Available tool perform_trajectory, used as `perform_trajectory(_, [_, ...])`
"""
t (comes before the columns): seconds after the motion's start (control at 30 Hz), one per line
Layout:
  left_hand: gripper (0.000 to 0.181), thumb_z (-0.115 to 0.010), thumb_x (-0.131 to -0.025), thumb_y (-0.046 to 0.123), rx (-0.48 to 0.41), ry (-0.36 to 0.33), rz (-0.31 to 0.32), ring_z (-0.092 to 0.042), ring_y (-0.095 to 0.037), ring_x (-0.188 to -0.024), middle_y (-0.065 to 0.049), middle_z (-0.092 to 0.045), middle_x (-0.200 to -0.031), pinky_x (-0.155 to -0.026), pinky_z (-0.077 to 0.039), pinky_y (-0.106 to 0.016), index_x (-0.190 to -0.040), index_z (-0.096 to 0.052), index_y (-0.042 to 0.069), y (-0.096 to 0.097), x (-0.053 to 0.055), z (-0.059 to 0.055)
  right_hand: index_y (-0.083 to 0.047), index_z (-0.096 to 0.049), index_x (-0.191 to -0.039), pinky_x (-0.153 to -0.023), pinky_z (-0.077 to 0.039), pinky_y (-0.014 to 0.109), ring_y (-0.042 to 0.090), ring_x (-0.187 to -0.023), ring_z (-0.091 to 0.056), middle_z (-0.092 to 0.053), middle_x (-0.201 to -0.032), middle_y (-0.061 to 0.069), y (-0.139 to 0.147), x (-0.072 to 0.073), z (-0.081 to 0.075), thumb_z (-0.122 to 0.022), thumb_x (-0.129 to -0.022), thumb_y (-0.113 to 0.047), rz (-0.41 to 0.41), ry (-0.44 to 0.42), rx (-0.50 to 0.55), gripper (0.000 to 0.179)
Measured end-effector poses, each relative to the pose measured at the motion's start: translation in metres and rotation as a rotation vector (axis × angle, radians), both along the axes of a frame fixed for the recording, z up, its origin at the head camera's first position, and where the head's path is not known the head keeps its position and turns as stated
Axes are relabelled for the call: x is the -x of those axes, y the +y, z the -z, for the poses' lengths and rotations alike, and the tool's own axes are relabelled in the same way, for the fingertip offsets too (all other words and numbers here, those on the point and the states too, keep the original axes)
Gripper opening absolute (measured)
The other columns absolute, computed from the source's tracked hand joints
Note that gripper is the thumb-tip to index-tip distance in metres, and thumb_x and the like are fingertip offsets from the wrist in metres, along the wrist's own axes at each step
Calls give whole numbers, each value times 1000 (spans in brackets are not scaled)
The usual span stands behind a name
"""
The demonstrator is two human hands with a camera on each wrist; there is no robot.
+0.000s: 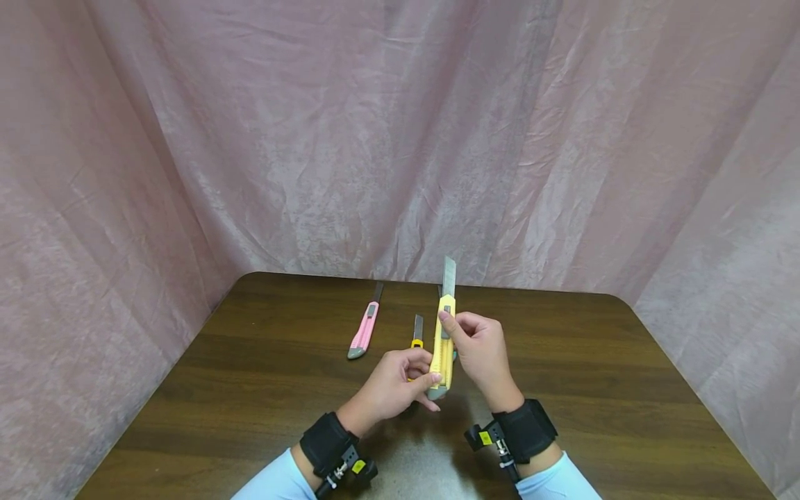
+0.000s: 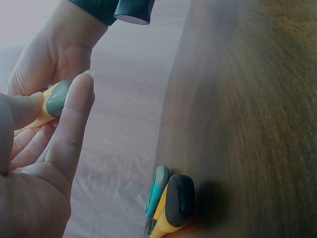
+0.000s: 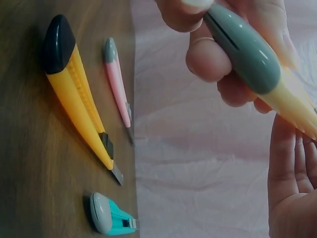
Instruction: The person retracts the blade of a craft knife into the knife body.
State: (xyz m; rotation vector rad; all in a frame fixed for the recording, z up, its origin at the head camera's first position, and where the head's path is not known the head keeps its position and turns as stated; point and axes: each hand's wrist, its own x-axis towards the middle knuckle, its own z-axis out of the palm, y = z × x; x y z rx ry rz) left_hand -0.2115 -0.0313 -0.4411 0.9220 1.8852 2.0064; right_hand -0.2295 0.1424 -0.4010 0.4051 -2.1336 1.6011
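A pale yellow box cutter (image 1: 442,357) is hanging above the surface (image 1: 581,368), blade pointing away from the person, held between both hands. The left hand (image 1: 394,382) is pinching its grey butt end between thumb and fingers; the right hand (image 1: 487,347) is gripping farther up, its thumb pressing beside the grey slider, the other fingers curling behind the body. Neither hand is spreading wide; both are closing on this one cutter.

As for progress, a long stretch of blade (image 1: 449,276) is already showing beyond the body, so the sliding-out looks well along to me. The cutter isn't resting on the surface yet, and whether the blade is reaching its limit I cannot tell.

Around it, three more cutters are lying on the surface, each showing some blade: a pink one (image 1: 364,330) off to the left, an orange one (image 3: 72,101) with a black end nearer the hands, and a teal one (image 3: 119,220) mostly hiding behind the held cutter from above.

I'm finding no readable brand or lettering anywhere; the yellow tags (image 1: 358,466) on the wrist gear are too small to read. Beyond, a pinkish curtain (image 1: 350,139) is hanging.
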Motion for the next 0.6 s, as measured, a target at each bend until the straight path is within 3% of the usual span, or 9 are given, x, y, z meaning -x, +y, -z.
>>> perform_trajectory(0.3, [18,-63,-90,2,15,2,-25,-60,-47,-75,-13,-64,-88,-56,-57,-47,-107,-60,5,0,-1,-2,-17,-70,-78,-31,-30,23,17,-45,-40,-54,-59,0,0,0,0,-66,-90,-34,-33,19,13,20])
perform_trajectory(0.6, [18,-64,-89,3,23,7,-37,-61,-46,-74,-12,-65,-88,-56,-57,-43,-107,-61,5,-1,0,-2,-16,-69,-73,-33,-34,23,19,-47,-43,-50,-55,7,0,1,2,-65,-89,-40,-8,-45,2,30])
